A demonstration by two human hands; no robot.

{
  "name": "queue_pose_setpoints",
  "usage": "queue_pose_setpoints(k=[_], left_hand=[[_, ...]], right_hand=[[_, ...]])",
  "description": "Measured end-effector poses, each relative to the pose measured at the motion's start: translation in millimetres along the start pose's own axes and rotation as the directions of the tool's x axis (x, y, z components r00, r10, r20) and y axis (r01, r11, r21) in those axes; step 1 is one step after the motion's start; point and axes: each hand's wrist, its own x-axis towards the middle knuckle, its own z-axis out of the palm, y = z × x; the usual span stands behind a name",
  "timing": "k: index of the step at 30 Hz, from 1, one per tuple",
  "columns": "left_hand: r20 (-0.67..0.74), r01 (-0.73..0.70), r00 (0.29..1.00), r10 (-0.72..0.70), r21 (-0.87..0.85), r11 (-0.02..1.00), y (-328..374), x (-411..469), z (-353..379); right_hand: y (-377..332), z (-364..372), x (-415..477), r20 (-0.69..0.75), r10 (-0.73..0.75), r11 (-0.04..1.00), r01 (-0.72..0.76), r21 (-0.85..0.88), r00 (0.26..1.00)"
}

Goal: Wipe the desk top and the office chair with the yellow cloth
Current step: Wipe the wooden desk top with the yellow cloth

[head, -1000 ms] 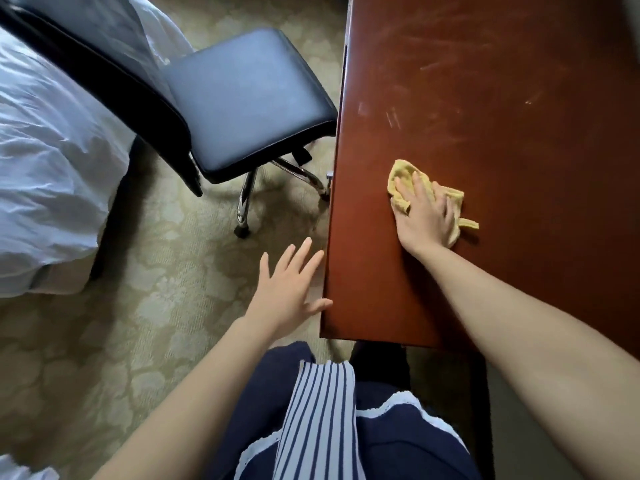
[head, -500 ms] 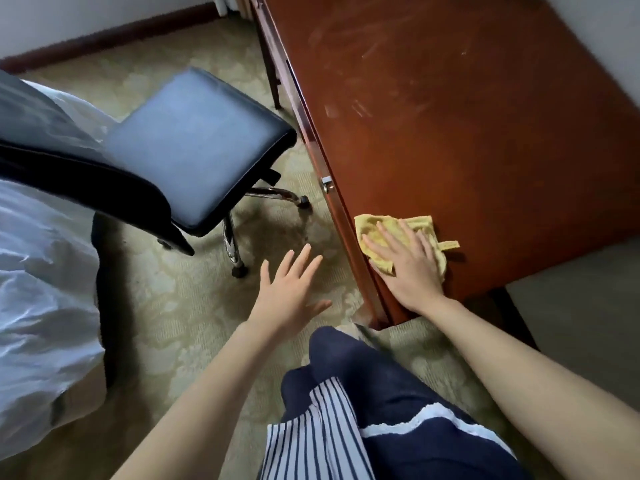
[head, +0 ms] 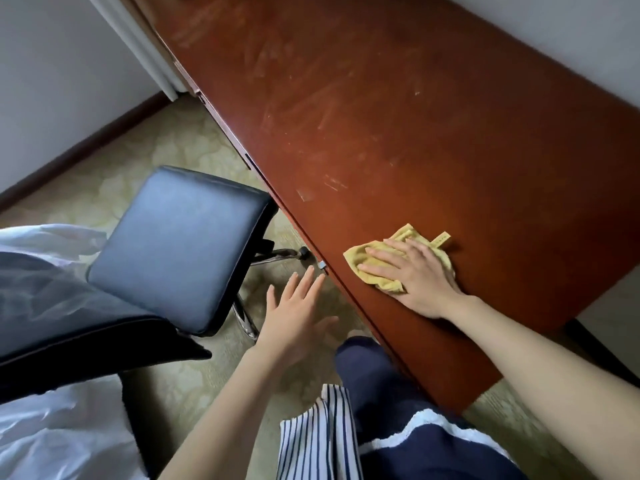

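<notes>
While my right hand (head: 415, 277) presses the yellow cloth (head: 375, 262) with straight fingers near the desk top's (head: 398, 133) front edge, that top runs lengthwise ahead, and my empty, spread left hand (head: 298, 313) hangs nearer the office chair (head: 180, 244).

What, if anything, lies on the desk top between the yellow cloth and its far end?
Nothing visible: the red-brown wooden desk top shows only smears beyond the crumpled yellow cloth under the right hand.
</notes>
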Motion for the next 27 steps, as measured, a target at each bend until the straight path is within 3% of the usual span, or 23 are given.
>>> queue_pose_setpoints(k=[2, 8, 15, 18, 21, 24, 27], left_hand=[[-0.002, -0.014, 1.000, 0.014, -0.003, 1.000, -3.6, 15.0, -11.9], [0.013, -0.107, 0.994, 0.107, -0.021, 0.994, -10.6, 49.1, -35.1], [0.064, -0.275, 0.961, 0.269, 0.120, 0.954, -34.1, 91.6, -60.5], [0.101, -0.403, 0.915, 0.391, 0.165, 0.900, -32.5, 112.0, -76.8], [0.185, -0.541, 0.840, 0.510, 0.214, 0.813, -35.4, 132.0, -92.6], [0.249, -0.638, 0.769, 0.589, 0.251, 0.728, -35.6, 146.1, -105.3], [0.315, -0.692, 0.720, 0.618, 0.267, 0.670, -30.5, 152.7, -113.8]], right_hand=[[5.9, -6.5, 25.4, 0.054, 0.015, 1.000, -0.015, -0.011, 0.998], [2.8, -15.4, 59.5, 0.004, 0.202, 0.979, -0.202, 0.029, 0.979], [-17.7, -8.5, 65.1, -0.015, 0.372, 0.928, -0.372, 0.027, 0.928], [-44.7, -5.3, 72.6, -0.057, 0.539, 0.842, -0.535, 0.074, 0.840], [-80.4, 5.8, 81.4, -0.121, 0.709, 0.705, -0.701, 0.107, 0.695], [-108.9, 18.3, 86.2, -0.233, 0.779, 0.618, -0.775, 0.135, 0.581], [-128.9, 25.0, 80.5, -0.233, 0.797, 0.595, -0.790, 0.150, 0.556]])
